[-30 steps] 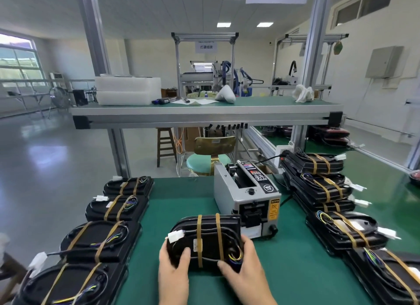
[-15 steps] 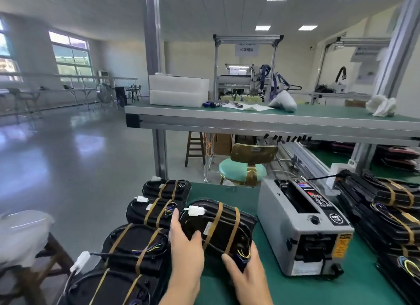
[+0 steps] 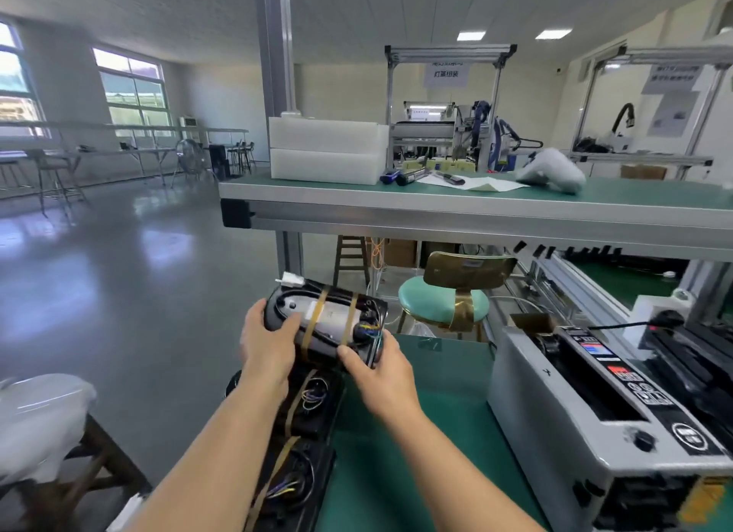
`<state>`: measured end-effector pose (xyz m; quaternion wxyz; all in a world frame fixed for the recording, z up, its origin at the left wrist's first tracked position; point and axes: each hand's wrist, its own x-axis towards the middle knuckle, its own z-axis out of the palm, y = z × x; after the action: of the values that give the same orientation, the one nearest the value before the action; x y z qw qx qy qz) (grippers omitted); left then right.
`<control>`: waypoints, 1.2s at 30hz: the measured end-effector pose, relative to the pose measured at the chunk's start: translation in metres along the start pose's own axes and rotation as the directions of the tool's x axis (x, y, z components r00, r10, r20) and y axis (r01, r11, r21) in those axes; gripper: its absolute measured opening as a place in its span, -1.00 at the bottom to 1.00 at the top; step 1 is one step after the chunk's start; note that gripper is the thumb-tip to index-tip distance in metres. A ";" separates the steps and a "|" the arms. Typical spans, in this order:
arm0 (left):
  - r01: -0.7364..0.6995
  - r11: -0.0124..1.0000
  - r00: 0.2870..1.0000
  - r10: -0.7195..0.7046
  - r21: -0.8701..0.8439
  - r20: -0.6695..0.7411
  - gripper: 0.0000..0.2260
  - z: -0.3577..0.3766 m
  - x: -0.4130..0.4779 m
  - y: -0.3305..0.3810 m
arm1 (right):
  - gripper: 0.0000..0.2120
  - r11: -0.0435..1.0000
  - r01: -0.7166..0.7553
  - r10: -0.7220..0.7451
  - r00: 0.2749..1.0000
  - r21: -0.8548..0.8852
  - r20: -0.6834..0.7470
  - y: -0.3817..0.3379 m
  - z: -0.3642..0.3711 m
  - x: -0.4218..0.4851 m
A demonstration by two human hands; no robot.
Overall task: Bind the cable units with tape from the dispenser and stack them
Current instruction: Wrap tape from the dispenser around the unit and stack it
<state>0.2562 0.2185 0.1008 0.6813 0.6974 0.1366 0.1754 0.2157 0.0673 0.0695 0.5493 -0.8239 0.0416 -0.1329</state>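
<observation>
**Bound cable unit held in both hands above the row at the bench's left edge**

Seen from a head-worn camera, two bare arms reach forward over a green bench (image 3: 416, 432). Between the hands is a black cable unit (image 3: 325, 321), lifted clear of the bench and tilted. Two tan tape bands (image 3: 317, 313) wrap it crosswise, and a white connector (image 3: 291, 280) sticks out at its far left corner. The left hand (image 3: 265, 345) clasps the unit's left end, thumb on top and fingers curled beneath. The right hand (image 3: 380, 369) grips the right end, where coloured wires coil.

Directly below, along the bench's left edge, lie more bound units (image 3: 309, 404) — black, crossed with the same tan tape. The grey tape dispenser (image 3: 603, 420) sits well apart on the right, untouched. Beyond the bench stand a stool (image 3: 444, 297) with a teal seat and an upper shelf (image 3: 436, 202) carrying white foam boxes (image 3: 327, 154).

The binding looks finished on this unit, so the step in hand appears to be stacking. The next move likely calls for lowering it squarely onto the units beneath — level, connector and wires kept from snagging — before both hands let go.
</observation>
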 end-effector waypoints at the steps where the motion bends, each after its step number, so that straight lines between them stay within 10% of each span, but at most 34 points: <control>1: 0.011 1.000 1.000 -0.011 0.015 0.002 -0.50 -0.002 0.013 0.000 | -0.58 1.000 -0.004 0.004 1.000 -0.006 0.014 -0.005 0.006 0.010; 21: 0.191 0.914 0.981 -0.192 0.359 -0.033 -0.42 0.009 0.108 -0.041 | -0.24 0.907 -0.217 0.226 0.974 -0.361 -0.018 0.007 0.069 0.088; 27: 0.139 0.902 0.978 -0.189 0.408 0.085 -0.35 0.009 0.108 -0.042 | -0.18 0.942 -0.247 0.255 0.967 -0.227 0.003 0.020 0.064 0.085; 36: 0.238 0.942 0.971 -0.232 0.236 -0.054 -0.49 0.000 0.113 -0.031 | -0.30 0.960 -0.091 0.130 0.982 -0.264 0.134 -0.001 0.075 0.087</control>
<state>0.3591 0.2678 0.0767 0.6059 0.7513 0.2477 0.0840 0.3194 0.1158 0.0582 0.4463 -0.8920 0.0631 -0.0332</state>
